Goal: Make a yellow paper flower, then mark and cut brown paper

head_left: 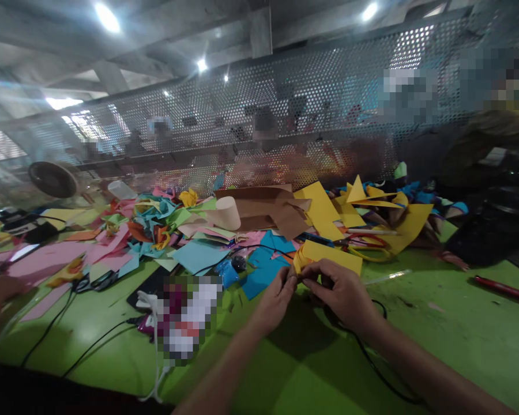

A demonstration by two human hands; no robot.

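In the head view, a small piece of folded yellow paper [300,259] is between my two hands, above the green table. My left hand [277,297] pinches its lower left side with closed fingertips. Closed around its right side is my right hand [341,289], thumb and forefinger together. The fingers hide the lower part of the piece. Just behind it lies a flat yellow paper sheet [339,258]; whether the two touch I cannot tell. Blue paper [266,259] lies left of the hands, and scissors with red and yellow handles [378,245] rest beyond them.
Heaped coloured paper scraps [151,213] spread over the green table [436,346]. A pale paper roll [228,213] and brown paper [259,207] stand behind. Cables cross the table near a blurred white object [190,323]. A red pen [504,289] lies right; another person's hand [2,291] is left.
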